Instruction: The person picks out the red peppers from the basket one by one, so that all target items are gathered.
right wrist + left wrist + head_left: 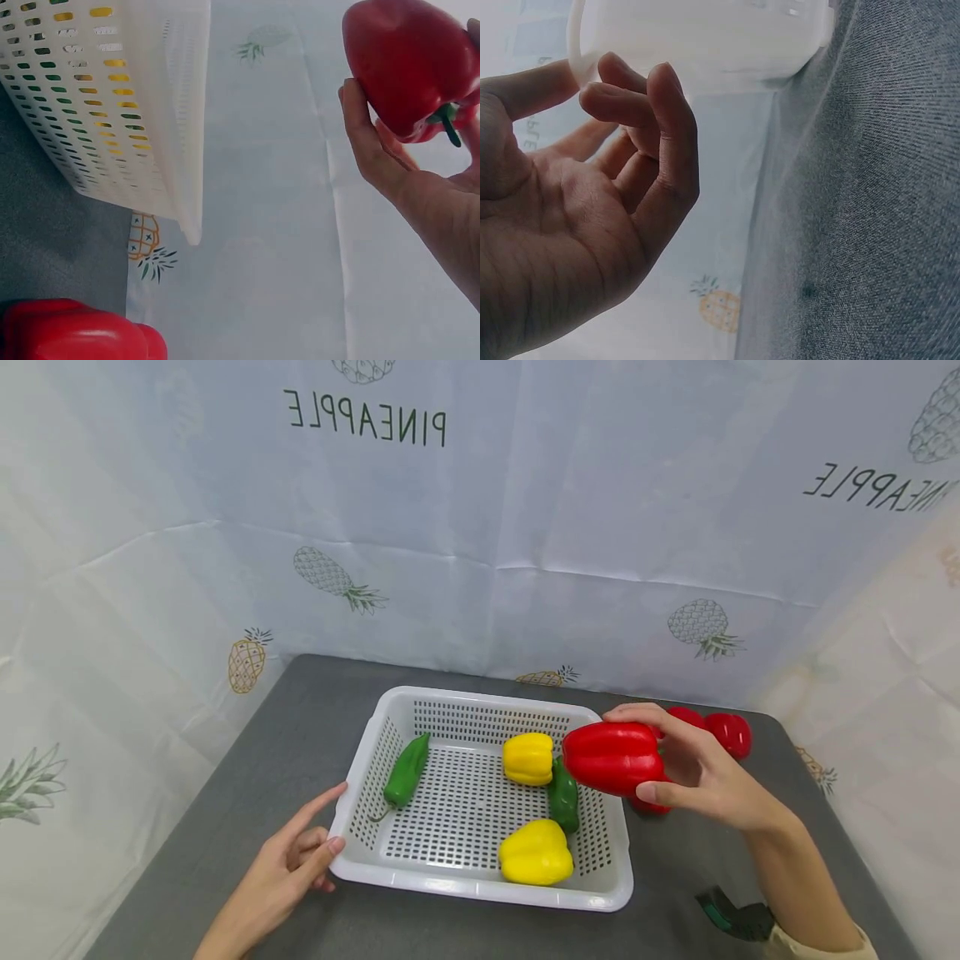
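Note:
My right hand [712, 774] grips a red bell pepper [611, 758] between thumb and fingers, raised above the right rim of a white plastic basket [480, 895]. In the right wrist view the pepper [409, 64] shows its green stem towards the palm. At the basket's left front corner, my left hand [281, 868] holds the rim with thumb and index finger; its other fingers are curled, as the left wrist view shows. Inside the basket lie a green pepper [407, 771] at left, plus a yellow bell pepper [528, 758], a dark green pepper [563, 797] and another yellow bell pepper [536, 853] at right.
Beyond my right hand, more red bell peppers [729, 735] lie on the grey table [315, 710], partly hidden. A dark strap-like item [735, 917] shows beside the right wrist. A pineapple-print curtain [480, 527] surrounds the table's back and sides.

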`<state>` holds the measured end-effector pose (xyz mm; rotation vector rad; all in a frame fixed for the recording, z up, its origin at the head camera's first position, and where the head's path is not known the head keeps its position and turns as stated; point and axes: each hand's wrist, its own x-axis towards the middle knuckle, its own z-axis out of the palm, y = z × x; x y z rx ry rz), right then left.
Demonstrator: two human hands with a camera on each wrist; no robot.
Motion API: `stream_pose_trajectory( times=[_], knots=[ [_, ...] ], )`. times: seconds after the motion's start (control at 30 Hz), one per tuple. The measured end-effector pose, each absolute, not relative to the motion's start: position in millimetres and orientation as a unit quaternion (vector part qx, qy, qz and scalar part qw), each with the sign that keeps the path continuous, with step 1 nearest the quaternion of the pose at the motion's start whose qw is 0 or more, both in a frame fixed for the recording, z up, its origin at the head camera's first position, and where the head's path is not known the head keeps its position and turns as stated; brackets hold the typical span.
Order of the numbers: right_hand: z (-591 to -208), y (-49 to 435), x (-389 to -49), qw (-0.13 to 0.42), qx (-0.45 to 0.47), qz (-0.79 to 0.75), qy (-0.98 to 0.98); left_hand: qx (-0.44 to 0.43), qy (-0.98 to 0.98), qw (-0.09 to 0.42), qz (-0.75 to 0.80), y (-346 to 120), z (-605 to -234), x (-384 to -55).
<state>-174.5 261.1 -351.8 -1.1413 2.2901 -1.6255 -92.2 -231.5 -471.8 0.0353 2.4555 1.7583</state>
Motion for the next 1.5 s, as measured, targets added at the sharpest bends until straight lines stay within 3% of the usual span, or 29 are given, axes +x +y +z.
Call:
stream_pose_trajectory(
  times=[0.37,0.87,1.07,1.5],
  knots=[
    [-356,258,-160,-0.002,-0.327,-0.519,0.79,0.037,0.809,0.049,0.585,-232,-475,-92],
    [-361,260,-159,-0.016,-0.317,-0.558,0.767,0.048,0.807,0.042,0.588,-234,-478,-92],
    [-362,262,-163,-0.004,-0.36,-0.598,0.716,0.022,0.81,0.059,0.582,-232,-474,-93],
    [-373,271,-166,0.042,-0.291,-0.634,0.715,0.003,0.811,0.08,0.579,-232,-472,-93]
  ],
)
